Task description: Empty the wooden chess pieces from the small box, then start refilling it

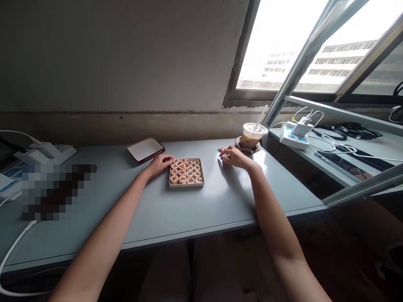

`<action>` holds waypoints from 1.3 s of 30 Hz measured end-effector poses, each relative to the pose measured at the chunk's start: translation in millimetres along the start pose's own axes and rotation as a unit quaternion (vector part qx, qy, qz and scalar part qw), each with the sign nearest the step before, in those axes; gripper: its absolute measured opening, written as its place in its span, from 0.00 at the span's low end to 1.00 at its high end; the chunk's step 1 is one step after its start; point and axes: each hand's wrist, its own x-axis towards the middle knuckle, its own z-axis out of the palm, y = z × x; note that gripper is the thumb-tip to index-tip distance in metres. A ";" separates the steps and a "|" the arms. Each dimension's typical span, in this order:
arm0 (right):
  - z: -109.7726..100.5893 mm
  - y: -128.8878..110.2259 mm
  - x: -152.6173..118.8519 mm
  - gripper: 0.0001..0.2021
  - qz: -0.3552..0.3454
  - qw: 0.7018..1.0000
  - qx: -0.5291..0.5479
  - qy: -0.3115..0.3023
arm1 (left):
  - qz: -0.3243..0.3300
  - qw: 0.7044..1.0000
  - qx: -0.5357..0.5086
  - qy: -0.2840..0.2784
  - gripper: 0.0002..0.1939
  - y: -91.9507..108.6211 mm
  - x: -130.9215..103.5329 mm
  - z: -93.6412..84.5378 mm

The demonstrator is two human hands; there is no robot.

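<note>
Had right hand [234, 157] pinched on loose red-marked discs [225, 157], right of the box [187, 185]; couldn't tell if lifted. Had left hand [159, 164] touching the box's left wall; couldn't tell if clamped or just resting. Saw box leftward of right grip, near-square, no real long axis, left hand much nearer. Found tabletop [217, 195] spanning from box's right wall to right hand, front edge [195, 233] well nearside of box. Spotted lid [145, 149] behind-left of box, drink cup [252, 137] behind-right of it, just past right hand.

Dark object [59, 191] at left: pixelated, unidentifiable. Power strip [13, 173] cut by left edge. Right hand [235, 157] partly covers xiangqi pieces [223, 148]; count unclear. Box-lid lettering [154, 155] illegibly small.
</note>
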 end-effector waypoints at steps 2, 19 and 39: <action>0.2 -4.1 0.1 0.14 -0.001 0.999 0.041 -0.001 | -0.003 1.000 0.001 0.004 0.22 0.5 -0.1 0.3; 58.9 -120.5 48.3 0.12 -0.185 0.982 -0.044 -0.002 | 0.008 1.000 -0.013 0.008 0.21 -5.5 1.8 1.6; 41.7 -59.1 30.9 0.21 -0.010 0.990 -0.059 0.131 | 0.022 0.999 0.007 0.026 0.17 -2.7 -1.1 1.3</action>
